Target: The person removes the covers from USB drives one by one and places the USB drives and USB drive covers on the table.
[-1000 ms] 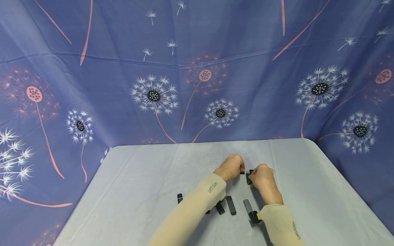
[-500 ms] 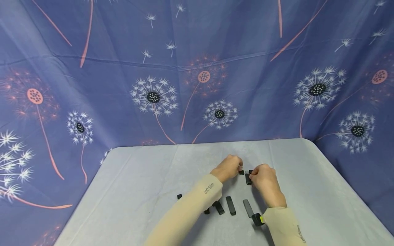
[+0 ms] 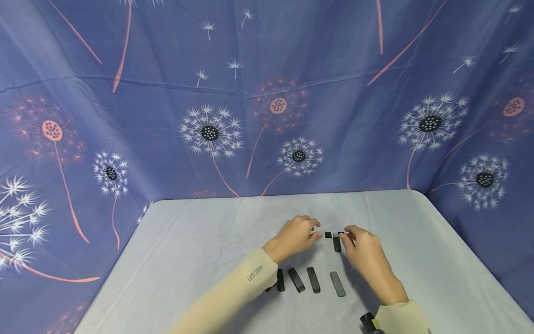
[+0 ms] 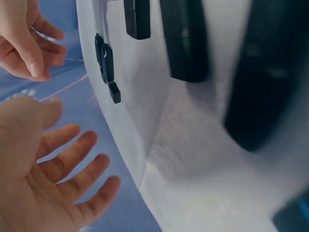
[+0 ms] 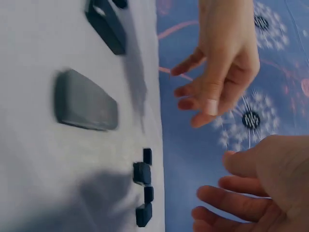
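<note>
My left hand [image 3: 293, 237] hovers left of a small black cap [image 3: 328, 235], fingers spread and holding nothing. To the cap's right lies a black USB stick [image 3: 337, 244] with its metal plug [image 3: 335, 234] bare. My right hand [image 3: 367, 250] is just right of that stick, its fingers bent loosely with nothing between them; they partly cover another small black piece [image 3: 340, 233]. The right wrist view shows both the right hand [image 5: 256, 188] and the left hand [image 5: 227, 63] apart from the pieces on the table.
Nearer on the pale cloth-covered table [image 3: 200, 250] lie black sticks [image 3: 313, 279] in a row, with a grey stick [image 3: 337, 284] at its right end. The left sleeve hides part of the row. A patterned blue curtain [image 3: 359, 153] hangs behind the table.
My left hand has let go of the small cap and drawn back left. My right hand has loosened from the USB stick and moved slightly right. More of the stick row shows.
</note>
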`<state>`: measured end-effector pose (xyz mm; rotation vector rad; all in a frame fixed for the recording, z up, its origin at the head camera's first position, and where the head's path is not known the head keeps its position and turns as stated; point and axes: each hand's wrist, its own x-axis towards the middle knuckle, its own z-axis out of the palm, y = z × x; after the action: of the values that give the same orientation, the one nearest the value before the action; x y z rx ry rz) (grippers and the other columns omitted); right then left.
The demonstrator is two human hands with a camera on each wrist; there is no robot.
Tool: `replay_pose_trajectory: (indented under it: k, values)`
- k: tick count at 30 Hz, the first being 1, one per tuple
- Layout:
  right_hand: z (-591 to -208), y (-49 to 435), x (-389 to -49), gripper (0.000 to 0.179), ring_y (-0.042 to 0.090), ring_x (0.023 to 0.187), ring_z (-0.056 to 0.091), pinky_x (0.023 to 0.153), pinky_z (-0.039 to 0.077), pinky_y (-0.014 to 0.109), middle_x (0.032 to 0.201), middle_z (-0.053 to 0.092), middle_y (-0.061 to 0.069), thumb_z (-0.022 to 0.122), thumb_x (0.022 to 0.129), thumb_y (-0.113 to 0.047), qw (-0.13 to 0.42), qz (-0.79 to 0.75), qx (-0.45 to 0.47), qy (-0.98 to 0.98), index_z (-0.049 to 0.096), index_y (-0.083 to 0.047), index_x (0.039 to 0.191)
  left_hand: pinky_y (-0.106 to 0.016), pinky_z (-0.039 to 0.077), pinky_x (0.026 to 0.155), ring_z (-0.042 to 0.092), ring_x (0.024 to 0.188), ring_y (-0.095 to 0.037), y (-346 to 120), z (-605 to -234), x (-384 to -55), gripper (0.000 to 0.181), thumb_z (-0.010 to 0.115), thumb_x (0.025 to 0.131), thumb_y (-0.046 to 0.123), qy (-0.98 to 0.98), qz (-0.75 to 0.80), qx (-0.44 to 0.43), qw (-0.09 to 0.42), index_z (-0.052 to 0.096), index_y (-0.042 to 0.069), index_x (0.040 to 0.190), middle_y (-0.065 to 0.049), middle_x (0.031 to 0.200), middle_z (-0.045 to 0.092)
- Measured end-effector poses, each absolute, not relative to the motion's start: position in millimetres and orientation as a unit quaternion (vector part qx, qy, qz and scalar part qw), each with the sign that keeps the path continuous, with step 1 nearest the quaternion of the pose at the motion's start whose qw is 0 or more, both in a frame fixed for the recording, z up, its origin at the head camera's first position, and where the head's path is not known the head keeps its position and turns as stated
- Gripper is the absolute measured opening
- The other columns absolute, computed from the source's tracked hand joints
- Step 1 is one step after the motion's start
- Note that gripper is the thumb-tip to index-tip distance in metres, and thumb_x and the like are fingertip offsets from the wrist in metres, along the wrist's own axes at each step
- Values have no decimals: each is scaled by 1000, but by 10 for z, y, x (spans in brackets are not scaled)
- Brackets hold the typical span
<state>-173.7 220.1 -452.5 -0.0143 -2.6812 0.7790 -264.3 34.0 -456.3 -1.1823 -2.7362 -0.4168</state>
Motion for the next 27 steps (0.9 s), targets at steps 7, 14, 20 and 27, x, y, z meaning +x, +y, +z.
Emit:
replay_pose_trajectory:
  k: [7,14,20,27]
  values:
    - [-4551,2082,-1585,34,43,98,72,76,61,52,109,72,27,76,93,-11,216,253,53,-942,68,9,120,-43,59,88,69,111,-24,80,-4537,-2352,58,40,107,59,-922,-114,-361,83,69,16,133,-5,126,71]
    - [-4599,1977,-1421,38,40,106,71,84,61,50,115,73,21,83,86,-11,259,217,164,-927,71,5,118,-46,58,90,66,119,-27,-185,-4573,-2043,71,36,103,69,-924,-116,-349,106,64,14,139,-7,130,69]
    - [-4632,1933,-1309,45,42,109,70,87,59,54,116,73,19,88,81,-16,269,197,200,-921,72,0,120,-52,54,98,60,129,-31,-365,-4637,-1843,78,38,100,74,-929,-119,-338,95,58,14,145,-8,137,64]
    - [-4648,1842,-1213,51,43,116,67,94,56,58,122,72,16,87,83,-21,231,226,174,-930,69,-2,127,-62,45,106,48,142,-40,-561,-4590,-1620,91,43,91,84,-942,-140,-296,79,48,19,154,-10,150,55]
